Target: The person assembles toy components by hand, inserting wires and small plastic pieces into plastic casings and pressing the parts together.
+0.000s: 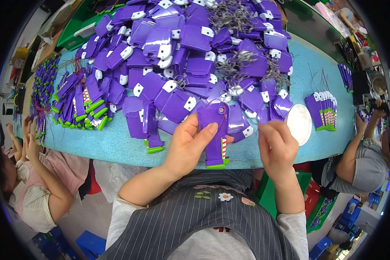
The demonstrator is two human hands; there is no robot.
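Observation:
My left hand [188, 143] grips a purple plastic housing [214, 147] with a green end and a red-and-white striped strip along one side. The thumb presses on its face, and a thin reddish wire loops near its top. To the right of it, apart from the housing, my right hand [278, 145] is closed with thumb and fingertips pinched together; whatever lies between them is too small to make out. Beside that hand stands a round white dish [299, 125]. Just beyond both hands lies a large heap of purple plastic covers [173, 102] with white ends.
Bunches of grey wires [232, 19] lie on the heap. Purple-and-green pieces with wires [84, 102] are piled at left; a fanned stack of striped pieces [323, 112] sits at right on the blue-green table [320, 56]. Co-workers sit on both sides. A green bin [271, 190] stands below the edge.

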